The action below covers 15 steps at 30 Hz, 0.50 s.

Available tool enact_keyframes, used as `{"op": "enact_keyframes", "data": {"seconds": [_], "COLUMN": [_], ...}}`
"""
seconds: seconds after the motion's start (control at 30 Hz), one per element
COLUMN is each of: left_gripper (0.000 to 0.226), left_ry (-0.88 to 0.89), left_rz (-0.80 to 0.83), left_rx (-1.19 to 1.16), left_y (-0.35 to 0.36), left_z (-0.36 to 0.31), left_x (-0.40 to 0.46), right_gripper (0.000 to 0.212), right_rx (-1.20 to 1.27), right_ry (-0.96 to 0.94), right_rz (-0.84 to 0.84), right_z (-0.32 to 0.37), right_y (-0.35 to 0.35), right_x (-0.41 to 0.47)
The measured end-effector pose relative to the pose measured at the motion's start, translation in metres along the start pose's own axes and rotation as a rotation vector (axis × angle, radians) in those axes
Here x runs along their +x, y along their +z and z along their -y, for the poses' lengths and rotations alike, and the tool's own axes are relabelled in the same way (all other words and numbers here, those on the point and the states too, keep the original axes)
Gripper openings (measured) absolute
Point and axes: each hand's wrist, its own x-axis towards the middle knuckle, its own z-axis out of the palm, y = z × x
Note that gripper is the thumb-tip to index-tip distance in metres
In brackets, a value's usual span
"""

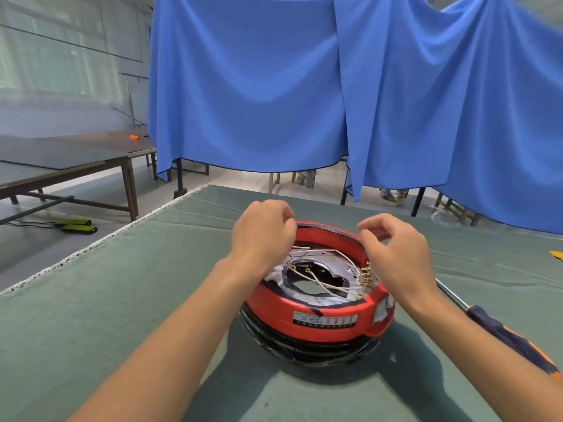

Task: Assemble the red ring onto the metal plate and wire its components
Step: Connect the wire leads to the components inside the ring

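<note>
Head view: one red ring (316,318) sits mid-bench (122,300) on a black base (304,351), one metal plate (316,263) inside, several white wires (329,286) crossing it. My left hand (263,236) and right hand (396,254) hover over the far rim, fingers curled; what they pinch, I cannot tell. One label (324,318), unreadable. One screwdriver (499,330) at right.

both arms extended; left hand (263,229) and right hand (396,251) curled.
</note>
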Motion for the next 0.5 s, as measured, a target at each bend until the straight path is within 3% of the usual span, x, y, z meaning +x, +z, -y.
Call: {"op": "enact_keyframes", "data": {"seconds": [0.1,0.2,0.5], "left_gripper": [0.018,0.016,0.018], "left_ry": [0.130,0.211,0.254], "left_rz": [0.101,0.208,0.275], "left_rx": [-0.062,-0.094,-0.077], "left_y": [0.005,0.007,0.017], "left_z": [-0.024,-0.040,-0.063], "left_x": [-0.010,-0.017,-0.024], "right_gripper": [0.023,0.021,0.018], "right_rx": [-0.139,0.037,0.312], "right_ry": [0.152,0.295,0.180], "right_rz": [0.054,0.121,0.326], "right_z": [-0.029,-0.041,-0.036], "right_y": [-0.004,-0.001,0.023], "right_x": [-0.009,-0.010,0.000]}}
